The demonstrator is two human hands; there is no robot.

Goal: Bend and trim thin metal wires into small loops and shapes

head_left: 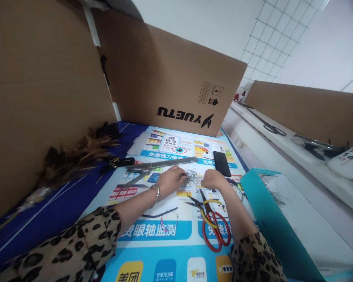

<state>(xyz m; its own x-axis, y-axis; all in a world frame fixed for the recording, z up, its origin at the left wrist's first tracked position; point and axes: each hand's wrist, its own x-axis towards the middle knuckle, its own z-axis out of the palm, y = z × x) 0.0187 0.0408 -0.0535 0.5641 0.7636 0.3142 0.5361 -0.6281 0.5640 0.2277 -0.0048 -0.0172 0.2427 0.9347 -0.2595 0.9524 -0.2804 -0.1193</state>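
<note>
My left hand (171, 181), with a silver bangle at the wrist, lies on the printed mat with its fingers curled closed at a tangle of thin wire (192, 178). Across the tangle, my right hand (214, 179) is closed in a pinch; whatever it holds is hidden or too small to name. Just below my right hand lie red-handled scissors (214, 235), with yellow-handled pliers (206, 209) crossing them. Behind my left hand rests a bundle of thin grey rods (167, 161). A thin loop of wire (169, 220) with pinkish bits lies nearer to me.
A black phone (222, 163) lies beyond my right hand. At right stands a teal box (278, 231) holding wire bits. Brown feathers (73, 156) and a black-handled tool (120, 161) are at left. Cardboard panels (176, 78) rise behind. Another pair of scissors (266, 125) lies on the ledge.
</note>
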